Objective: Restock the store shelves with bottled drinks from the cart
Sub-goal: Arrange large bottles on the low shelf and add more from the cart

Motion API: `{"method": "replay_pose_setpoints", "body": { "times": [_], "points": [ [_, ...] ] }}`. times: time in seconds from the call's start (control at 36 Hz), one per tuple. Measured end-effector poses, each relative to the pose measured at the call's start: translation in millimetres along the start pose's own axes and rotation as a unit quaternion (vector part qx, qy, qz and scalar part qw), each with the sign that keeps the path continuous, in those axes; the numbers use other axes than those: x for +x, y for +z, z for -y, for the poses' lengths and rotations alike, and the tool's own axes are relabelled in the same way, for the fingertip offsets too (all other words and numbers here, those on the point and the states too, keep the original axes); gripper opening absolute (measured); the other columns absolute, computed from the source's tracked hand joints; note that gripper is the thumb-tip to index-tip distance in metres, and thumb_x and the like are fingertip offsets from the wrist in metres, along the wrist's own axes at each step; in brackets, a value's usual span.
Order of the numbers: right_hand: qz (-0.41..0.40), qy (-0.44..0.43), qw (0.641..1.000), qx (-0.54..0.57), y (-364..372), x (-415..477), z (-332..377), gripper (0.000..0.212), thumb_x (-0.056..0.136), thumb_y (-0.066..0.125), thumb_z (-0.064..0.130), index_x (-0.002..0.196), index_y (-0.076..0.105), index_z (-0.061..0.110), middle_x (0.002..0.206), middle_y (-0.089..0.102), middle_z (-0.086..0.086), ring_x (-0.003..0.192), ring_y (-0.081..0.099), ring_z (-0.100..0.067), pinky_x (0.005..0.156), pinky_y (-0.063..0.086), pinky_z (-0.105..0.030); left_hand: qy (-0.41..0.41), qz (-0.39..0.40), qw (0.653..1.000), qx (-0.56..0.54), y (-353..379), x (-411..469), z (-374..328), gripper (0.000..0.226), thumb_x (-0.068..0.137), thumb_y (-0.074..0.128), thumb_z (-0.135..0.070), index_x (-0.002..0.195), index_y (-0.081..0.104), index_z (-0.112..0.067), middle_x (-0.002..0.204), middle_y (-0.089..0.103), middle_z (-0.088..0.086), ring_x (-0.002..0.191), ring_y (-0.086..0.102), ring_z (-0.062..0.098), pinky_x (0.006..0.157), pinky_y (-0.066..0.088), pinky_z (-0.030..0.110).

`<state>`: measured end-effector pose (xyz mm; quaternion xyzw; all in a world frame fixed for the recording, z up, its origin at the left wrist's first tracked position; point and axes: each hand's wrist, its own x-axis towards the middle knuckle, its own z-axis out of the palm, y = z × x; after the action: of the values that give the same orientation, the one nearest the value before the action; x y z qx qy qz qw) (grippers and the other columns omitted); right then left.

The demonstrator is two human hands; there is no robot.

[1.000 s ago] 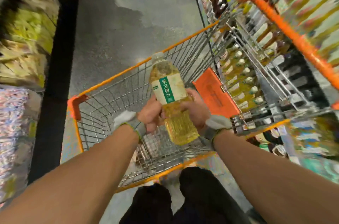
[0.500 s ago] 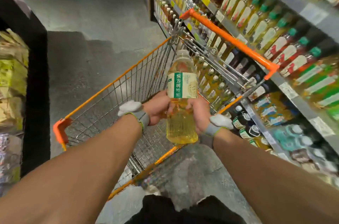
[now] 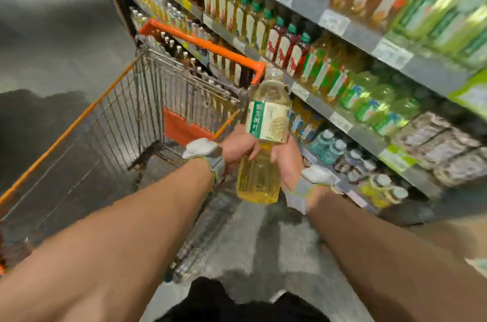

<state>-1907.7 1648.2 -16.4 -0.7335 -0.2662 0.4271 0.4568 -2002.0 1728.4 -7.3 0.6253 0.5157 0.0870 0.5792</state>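
Head view — bottle (image 3: pixel 266 124) upright between left hand (image 3: pixel 237 149) and right hand (image 3: pixel 289 163) — each grip clasped round its middle

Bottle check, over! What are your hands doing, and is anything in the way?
Grip: left hand and right hand both on bottle. Yellow, capped, beside shelves, not shelved. Orange cart handle near its cap.

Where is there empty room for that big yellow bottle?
The grey metal shelves look crowded: bottles fill every sharp row; the rest is blurred. Bare patches for the clear bottle of yellow drink: the bottom of the silver wire cart, between its mesh walls, and the grey floor beside the shelves.
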Motion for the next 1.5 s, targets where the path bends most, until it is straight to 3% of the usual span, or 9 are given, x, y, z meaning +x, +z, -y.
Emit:
{"method": "replay_pose_setpoints", "body": {
  "times": [0.22, 0.36, 0.47, 0.78, 0.89, 1.0, 1.17, 1.36, 1.5],
  "points": [
    [-0.114, 0.085, 0.988, 0.067, -101.9, -2.2, -67.7, 0.083, 0.039, 0.049, 0.002, 0.121, 0.049, -0.007, 0.091, 0.057, -0.015, 0.098, 0.059, -0.04, 0.088, 0.052, -0.053, -0.005, 0.062, 0.996, 0.061, 127.2, 17.8, -13.7, 0.041, 0.056, 0.053, 0.021, 0.092, 0.053, 0.003, 0.064, 0.055, 0.006, 0.053, 0.054, 0.007, 0.041, 0.04, 0.016],
    [-0.111, 0.133, 0.981, 0.086, -136.8, 1.5, -98.9, 0.057, 0.073, 0.057, -0.016, 0.129, 0.045, -0.016, 0.113, 0.059, -0.033, 0.105, 0.058, -0.041, 0.075, 0.043, -0.013, 0.006, 0.103, 0.99, 0.092, 167.6, 30.3, -8.0, 0.041, 0.06, 0.051, 0.019, 0.097, 0.044, 0.001, 0.056, 0.055, 0.0, 0.049, 0.053, 0.007, 0.042, 0.039, 0.021],
    [-0.15, 0.157, 0.973, 0.078, -147.2, 0.2, -116.2, 0.072, 0.061, 0.055, -0.005, 0.132, 0.042, -0.011, 0.095, 0.055, -0.028, 0.082, 0.051, -0.027, 0.067, 0.044, -0.03, 0.028, 0.149, 0.982, 0.113, 192.1, 47.2, -0.4, 0.028, 0.051, 0.048, 0.023, 0.052, 0.051, -0.005, 0.049, 0.05, -0.001, 0.041, 0.048, 0.005, 0.038, 0.038, 0.021],
    [-0.241, 0.242, 0.939, 0.041, -147.3, 28.2, -175.9, 0.053, 0.076, 0.053, -0.021, 0.125, 0.049, -0.002, 0.076, 0.057, -0.01, 0.061, 0.047, -0.016, 0.042, 0.034, -0.01, -0.002, 0.222, 0.969, 0.11, 228.5, 80.2, 33.3, 0.07, 0.059, 0.049, 0.024, 0.127, 0.04, 0.008, 0.052, 0.048, -0.001, 0.038, 0.047, 0.006, 0.032, 0.029, 0.018],
    [-0.236, 0.267, 0.934, 0.027, -139.6, 45.3, -202.3, 0.069, 0.068, 0.063, -0.017, 0.13, 0.048, 0.01, 0.085, 0.059, -0.004, 0.089, 0.058, -0.027, 0.062, 0.039, -0.024, -0.028, 0.219, 0.968, 0.124, 237.7, 95.8, 46.5, 0.037, 0.062, 0.052, 0.026, 0.085, 0.048, -0.002, 0.057, 0.056, 0.004, 0.045, 0.057, 0.006, 0.035, 0.036, 0.017],
    [-0.229, 0.27, 0.935, 0.021, -132.7, 66.3, -248.1, 0.082, 0.056, 0.066, -0.015, 0.133, 0.046, 0.007, 0.108, 0.065, -0.015, 0.107, 0.06, -0.036, 0.082, 0.046, -0.033, -0.042, 0.228, 0.968, 0.095, 254.3, 123.3, 83.3, 0.076, 0.057, 0.05, 0.028, 0.128, 0.043, 0.002, 0.112, 0.062, 0.016, 0.1, 0.06, 0.031, 0.066, 0.05, 0.042],
    [-0.212, 0.289, 0.933, -0.009, -129.3, 89.8, -314.8, 0.084, 0.06, 0.07, -0.013, 0.135, 0.042, 0.01, 0.123, 0.062, -0.016, 0.119, 0.055, -0.034, 0.102, 0.042, -0.041, -0.024, 0.238, 0.967, 0.085, 284.8, 152.3, 141.5, 0.084, 0.034, 0.049, 0.005, 0.118, 0.045, 0.0, 0.087, 0.063, 0.011, 0.07, 0.059, 0.024, 0.048, 0.037, 0.029],
    [-0.228, 0.272, 0.933, 0.054, -125.9, 125.1, -415.6, 0.086, 0.043, 0.064, -0.012, 0.122, 0.049, 0.02, 0.088, 0.06, 0.006, 0.089, 0.056, -0.024, 0.057, 0.038, -0.02, -0.038, 0.244, 0.966, 0.078, 338.6, 202.0, 227.9, 0.081, 0.032, 0.047, 0.001, 0.112, 0.045, -0.011, 0.072, 0.055, 0.001, 0.056, 0.057, 0.016, 0.037, 0.033, 0.021],
    [-0.228, 0.272, 0.932, 0.075, -117.1, 156.0, -498.0, 0.085, 0.046, 0.061, -0.003, 0.129, 0.052, 0.007, 0.083, 0.064, 0.004, 0.082, 0.06, -0.021, 0.065, 0.043, -0.022, -0.047, 0.255, 0.962, 0.092, 378.1, 244.6, 288.9, 0.088, 0.031, 0.049, 0.001, 0.118, 0.045, -0.007, 0.094, 0.061, 0.011, 0.087, 0.063, 0.028, 0.05, 0.042, 0.028]
  ]
}}
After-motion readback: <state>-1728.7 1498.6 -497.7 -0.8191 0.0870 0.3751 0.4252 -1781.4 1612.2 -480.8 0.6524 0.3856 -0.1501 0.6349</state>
